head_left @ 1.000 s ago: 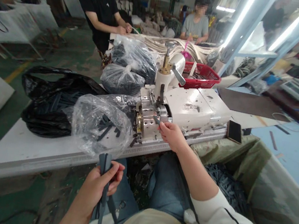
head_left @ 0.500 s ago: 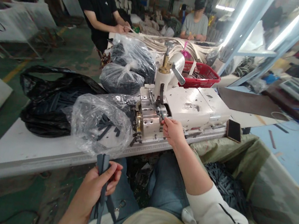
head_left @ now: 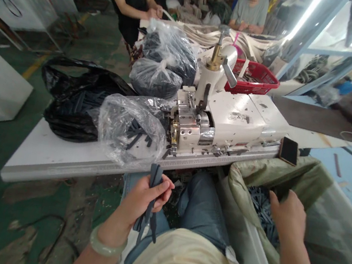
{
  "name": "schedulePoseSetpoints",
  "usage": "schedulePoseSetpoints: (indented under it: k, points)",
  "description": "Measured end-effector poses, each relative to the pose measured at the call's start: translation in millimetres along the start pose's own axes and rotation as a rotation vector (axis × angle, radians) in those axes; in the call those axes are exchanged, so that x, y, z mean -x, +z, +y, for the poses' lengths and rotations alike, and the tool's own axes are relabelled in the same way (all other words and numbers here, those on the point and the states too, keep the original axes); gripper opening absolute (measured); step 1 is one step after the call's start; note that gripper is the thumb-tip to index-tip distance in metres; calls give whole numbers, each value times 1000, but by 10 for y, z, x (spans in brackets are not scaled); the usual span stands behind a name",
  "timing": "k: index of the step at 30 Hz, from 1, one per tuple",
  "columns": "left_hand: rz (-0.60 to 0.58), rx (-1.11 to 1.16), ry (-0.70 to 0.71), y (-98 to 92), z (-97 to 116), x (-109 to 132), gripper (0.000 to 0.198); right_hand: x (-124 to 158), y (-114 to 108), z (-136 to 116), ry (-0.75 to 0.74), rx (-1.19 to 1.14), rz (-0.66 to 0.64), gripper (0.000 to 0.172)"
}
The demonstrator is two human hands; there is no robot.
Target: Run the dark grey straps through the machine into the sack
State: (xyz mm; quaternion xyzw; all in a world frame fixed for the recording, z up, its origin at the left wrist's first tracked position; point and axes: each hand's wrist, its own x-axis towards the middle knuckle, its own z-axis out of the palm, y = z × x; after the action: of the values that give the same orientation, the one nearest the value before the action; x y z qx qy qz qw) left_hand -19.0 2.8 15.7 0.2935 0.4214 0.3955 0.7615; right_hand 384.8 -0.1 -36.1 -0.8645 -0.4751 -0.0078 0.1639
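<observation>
My left hand is closed round a small bundle of dark grey strips, held upright above my lap just in front of the table edge. My right hand hovers over the mouth of a large greenish sack at my right, its fingers loosely spread and nothing visible in them. Dark grey strips lie piled inside that sack. The white machine with a brass-topped post stands on the white table, with no hand on it.
A clear plastic bag of dark strips sits left of the machine, a black bag beyond it, and two more bags behind. A phone lies by the sack. A red basket is behind the machine. Two people work at the far table.
My right hand left the front of the machine and swung down right over the sack. My left hand with the strips stayed near my lap. The view tilted down.
</observation>
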Motion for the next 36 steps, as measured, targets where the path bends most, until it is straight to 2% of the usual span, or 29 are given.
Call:
schedulePoseSetpoints:
  k: [2, 4, 6, 8, 11, 14, 16, 18, 21, 24, 27, 30, 33, 35, 36]
  points:
    - [-61, -25, -35, 74, -29, -41, 30, 129, -66, -333, -99, -295, -206, 47]
    - [-108, -78, -66, 145, -54, -58, 32, 334, -101, -887, -218, -713, -469, 44]
    - [-118, -163, -80, 187, -77, -42, 33, 573, -112, -1470, -380, -980, -735, 42]
    - [-93, -260, -75, 192, -99, 2, 33, 787, -108, -1930, -547, -1010, -807, 32]
    - [-36, -318, -62, 143, -115, 96, 38, 970, -79, -2274, -666, -931, -785, 30]
    - [10, -179, -53, 71, -96, 176, 49, 991, -11, -2315, -550, -1050, -907, 34]
    - [42, -63, -45, 27, -67, 203, 51, 962, 44, -2271, -379, -1206, -1022, 36]
    - [66, 3, -40, -6, -34, 204, 45, 929, 90, -2214, -206, -1363, -1077, 38]
    - [51, 38, -51, -35, -6, 168, 38, 892, 137, -2131, -66, -1515, -1026, 35]
    - [10, 42, -80, -41, -13, 118, 39, 873, 163, -2047, -39, -1558, -951, 24]
    - [19, 42, -91, -42, -24, 92, 38, 851, 157, -1951, -156, -1545, -913, 15]
    - [63, 61, -67, -52, -9, 104, 38, 802, 114, -1853, -449, -1499, -807, 9]
    - [94, 70, -42, -60, 21, 138, 36, 749, 67, -1778, -736, -1381, -626, 13]
    - [109, 65, -20, -60, 33, 153, 32, 740, 61, -1745, -822, -1304, -566, 16]
    - [117, 60, -7, -58, 35, 157, 31, 748, 68, -1733, -819, -1284, -567, 17]
